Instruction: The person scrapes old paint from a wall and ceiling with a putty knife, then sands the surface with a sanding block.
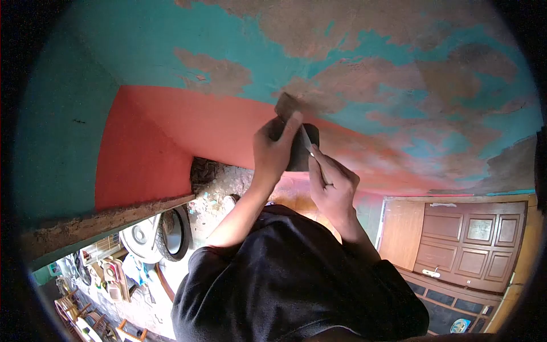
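My left hand (273, 148) is closed around a dark, flat piece (299, 155), its thumb pointing up along the near face. A brownish block-like end (285, 106) juts out above the thumb; what the whole piece is, I cannot tell. In my right hand (335, 181) is a thin knife-like scraper (306, 138), its pale blade slanting up to the left across the dark piece. Both hands are raised together before my chest, close to the wall (222, 117), which is teal above and coral below. Brown bare patches (364, 80) break up the teal paint.
A rough ledge (114, 219) runs along the lower left. Below it are a tyre (172, 233), wooden items (114, 279) and chairs (85, 319). Pale flakes (213, 208) litter the floor. A brown panelled door (470, 239) stands at the right.
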### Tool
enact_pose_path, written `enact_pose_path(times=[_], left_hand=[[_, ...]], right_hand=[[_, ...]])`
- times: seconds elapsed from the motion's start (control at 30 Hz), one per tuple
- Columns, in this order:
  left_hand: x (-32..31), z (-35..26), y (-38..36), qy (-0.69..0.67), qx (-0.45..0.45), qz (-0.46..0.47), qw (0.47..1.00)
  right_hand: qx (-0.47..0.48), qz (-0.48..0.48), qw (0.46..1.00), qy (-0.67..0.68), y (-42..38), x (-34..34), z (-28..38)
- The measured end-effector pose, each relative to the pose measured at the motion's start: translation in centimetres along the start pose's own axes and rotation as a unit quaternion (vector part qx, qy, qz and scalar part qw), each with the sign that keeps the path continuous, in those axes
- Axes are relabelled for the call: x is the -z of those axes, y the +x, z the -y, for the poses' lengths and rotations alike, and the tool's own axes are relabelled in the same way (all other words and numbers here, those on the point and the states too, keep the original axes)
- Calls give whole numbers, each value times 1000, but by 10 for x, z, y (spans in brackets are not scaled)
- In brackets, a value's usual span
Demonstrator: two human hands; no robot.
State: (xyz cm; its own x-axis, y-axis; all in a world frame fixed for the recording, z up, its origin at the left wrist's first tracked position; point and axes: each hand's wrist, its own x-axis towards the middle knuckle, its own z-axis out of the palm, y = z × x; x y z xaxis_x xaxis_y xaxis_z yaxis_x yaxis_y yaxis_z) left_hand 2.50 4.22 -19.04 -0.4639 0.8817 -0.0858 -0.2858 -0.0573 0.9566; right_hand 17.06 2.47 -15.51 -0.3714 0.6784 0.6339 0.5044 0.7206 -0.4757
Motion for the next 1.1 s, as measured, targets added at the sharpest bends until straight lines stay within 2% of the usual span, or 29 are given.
enact_pose_path(times=[0.03,0.17,0.27,0.37,0.47,0.5,0.57,0.67,0.83,0.9,0.97,1.03,1.07,1.1], left_hand=[[1,0,1,-11,-8,-25,1000],[9,-6,1,-19,-5,-27,999],[8,0,5,-28,-10,-17,999],[17,-6,6,2,0,-29,1000],[21,-9,6,-24,-23,-31,999],[19,-6,4,5,-20,-17,1000],[16,-7,6,31,-24,-8,999],[21,-14,8,16,-1,-28,999],[19,-17,1,24,-35,-6,999],[20,-18,-1,73,-27,23,997],[20,-16,-2,64,-43,13,997],[25,-12,-3,59,-57,5,997],[31,-10,-2,56,-69,-6,996],[37,-10,-2,53,-82,-17,995]], right_hand=[[-14,16,1000,9,3,-1,2],[-19,36,999,18,6,-7,10],[8,-10,1000,8,-1,-11,3],[8,19,999,31,14,-17,10],[13,14,1000,16,14,-15,20],[18,12,1000,17,10,-13,21],[-27,9,1000,12,6,-9,16],[-13,12,1000,25,16,-16,16],[10,6,1000,22,11,-11,24],[-48,0,998,32,1,-10,21],[-19,-9,999,38,-4,-14,13],[-123,46,988,80,-9,-16,15],[-122,44,988,83,-11,-17,15],[-168,89,977,99,-14,-18,15]])
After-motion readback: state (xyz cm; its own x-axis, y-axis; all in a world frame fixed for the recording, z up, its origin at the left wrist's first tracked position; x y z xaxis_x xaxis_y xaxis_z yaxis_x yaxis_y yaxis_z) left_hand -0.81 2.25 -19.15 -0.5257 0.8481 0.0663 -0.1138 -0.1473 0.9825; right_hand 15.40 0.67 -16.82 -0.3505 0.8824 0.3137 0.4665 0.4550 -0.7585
